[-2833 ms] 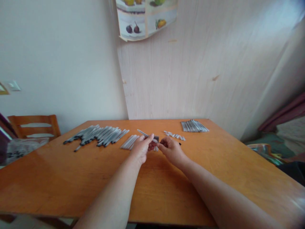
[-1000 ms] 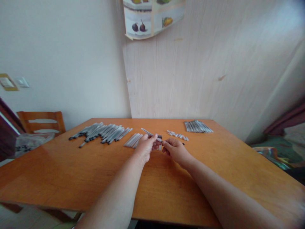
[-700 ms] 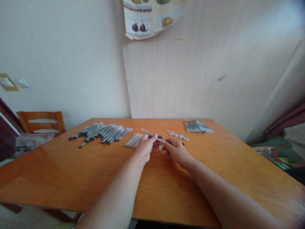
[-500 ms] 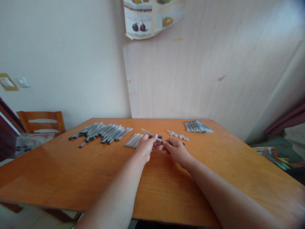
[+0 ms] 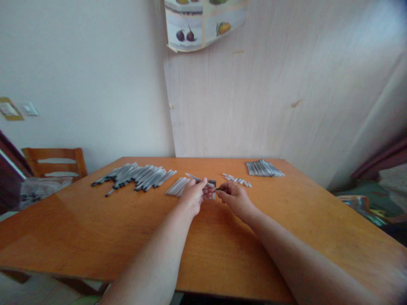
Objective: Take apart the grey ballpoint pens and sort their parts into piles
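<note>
My left hand is closed on a slim whitish pen barrel, which slants from upper left down toward my right hand. The thumb lies along the top of it. Close to the barrel's right end, my right hand pinches a small dark thin piece; whether it is a refill tip or a plug I cannot tell. Behind the fingers lie dark-ended pieces in a row, partly hidden. Beside my left hand is a group of pale tubes.
On the wooden table, a large pile of dark-ended pens lies left. Small white pieces lie beyond my right hand, and a bundle of pens at the back right. A chair with a plastic bag stands left.
My right hand has shifted slightly right, away from the barrel's end, and a dark piece now shows at its fingertips. The barrel in my left hand has tipped a little flatter.
</note>
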The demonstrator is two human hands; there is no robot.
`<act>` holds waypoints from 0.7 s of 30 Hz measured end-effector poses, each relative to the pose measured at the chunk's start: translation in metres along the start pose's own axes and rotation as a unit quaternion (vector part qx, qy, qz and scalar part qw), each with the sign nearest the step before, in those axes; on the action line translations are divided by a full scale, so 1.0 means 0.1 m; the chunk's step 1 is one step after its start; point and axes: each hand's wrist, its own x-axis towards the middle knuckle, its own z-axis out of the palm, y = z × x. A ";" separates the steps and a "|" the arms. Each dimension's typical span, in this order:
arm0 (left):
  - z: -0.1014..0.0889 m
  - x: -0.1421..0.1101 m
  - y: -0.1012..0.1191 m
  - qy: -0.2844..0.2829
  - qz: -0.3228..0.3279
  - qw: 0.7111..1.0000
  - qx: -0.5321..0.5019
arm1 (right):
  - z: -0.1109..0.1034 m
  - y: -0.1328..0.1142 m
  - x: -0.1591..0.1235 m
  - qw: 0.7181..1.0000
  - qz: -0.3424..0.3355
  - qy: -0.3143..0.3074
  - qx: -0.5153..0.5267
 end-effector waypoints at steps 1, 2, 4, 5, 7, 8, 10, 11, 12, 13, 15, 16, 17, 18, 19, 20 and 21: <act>0.00 0.00 0.00 0.001 0.001 1.000 -0.003 | 0.00 0.00 0.00 1.000 -0.001 0.002 -0.010; 0.00 0.00 0.00 0.003 0.002 1.000 -0.006 | 0.00 0.00 0.00 1.000 -0.001 0.005 -0.018; -0.01 0.01 0.01 0.009 0.003 1.000 -0.009 | -0.01 -0.02 0.01 1.000 0.001 0.007 -0.026; -0.01 0.01 0.02 0.012 0.003 1.000 -0.011 | -0.02 -0.03 0.01 1.000 0.003 0.006 -0.024; -0.02 0.01 0.03 0.018 0.004 1.000 -0.016 | -0.05 -0.05 0.02 1.000 0.005 0.000 -0.009; -0.02 0.01 0.04 0.021 0.006 1.000 -0.021 | -0.07 -0.05 0.03 1.000 0.008 -0.002 0.000; -0.03 0.01 0.06 0.026 0.008 0.999 -0.031 | -0.14 -0.04 0.06 1.000 0.019 0.005 0.012; -0.03 0.01 0.07 0.029 0.009 0.999 -0.033 | -0.19 -0.03 0.08 0.999 0.026 0.017 0.012; -0.04 0.01 0.08 0.032 0.009 0.999 -0.034 | -0.24 -0.01 0.11 0.999 0.033 0.030 0.008; -0.04 0.01 0.09 0.034 0.009 0.999 -0.034 | -0.30 0.02 0.13 0.998 0.043 0.049 0.004; -0.05 0.01 0.11 0.039 0.011 0.999 -0.034 | -0.42 0.08 0.19 0.994 0.060 0.080 -0.032; -0.05 0.01 0.11 0.041 0.011 0.998 -0.037 | -0.48 0.12 0.21 0.991 0.064 0.092 -0.071; -0.05 0.01 0.12 0.042 0.011 0.998 -0.039 | -0.53 0.15 0.23 0.985 0.063 0.102 -0.122; -0.06 0.01 0.12 0.043 0.011 0.998 -0.040 | -0.58 0.18 0.25 0.977 0.064 0.104 -0.173; -0.06 0.01 0.13 0.045 0.012 0.998 -0.041 | -0.61 0.20 0.26 0.968 0.064 0.098 -0.221; -0.06 0.01 0.13 0.046 0.012 0.998 -0.042 | -0.64 0.21 0.26 0.959 0.066 0.084 -0.263; -0.06 0.01 0.13 0.046 0.013 0.998 -0.042 | -0.65 0.22 0.26 0.949 0.069 0.066 -0.299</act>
